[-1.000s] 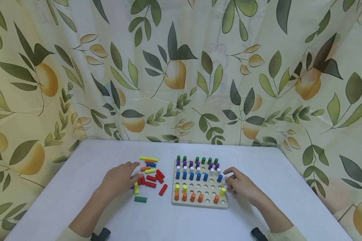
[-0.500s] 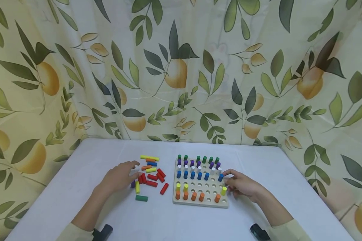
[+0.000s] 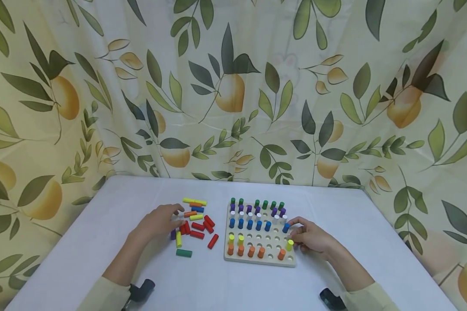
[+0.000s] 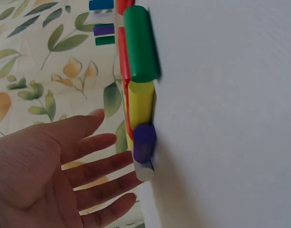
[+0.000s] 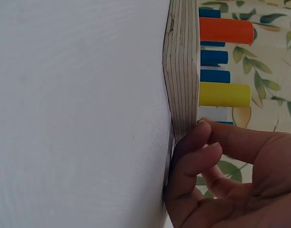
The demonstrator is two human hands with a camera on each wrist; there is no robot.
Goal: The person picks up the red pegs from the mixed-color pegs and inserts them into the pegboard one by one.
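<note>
A wooden pegboard [image 3: 260, 261] carries rows of green, purple, white, blue, yellow and orange pegs. At its right edge, my right hand [image 3: 313, 236] grips the board, with curled fingers [image 5: 183, 173] against the side and the thumb near the top edge, close to a blue peg [image 3: 286, 227]. My left hand [image 3: 157, 222] hovers at the left of the loose pegs with its fingers spread, holding nothing. Nearest to it are red pegs [image 3: 187, 227], a yellow peg [image 3: 178, 239] and a purple peg [image 4: 144, 143]. A white peg [image 4: 144, 172] overlaps its fingertips in the left wrist view.
Loose red pegs [image 3: 197, 234] lie between the left hand and the board, with a green peg [image 3: 184, 253] in front. Yellow, orange and blue pegs [image 3: 197, 209] lie farther back. A patterned curtain [image 3: 233, 95] hangs behind the white table [image 3: 233, 289].
My right hand has closed in from just beside the board to its right edge. The left hand stays by the loose pegs, its fingers drawn slightly off them. The head view has shifted slightly.
</note>
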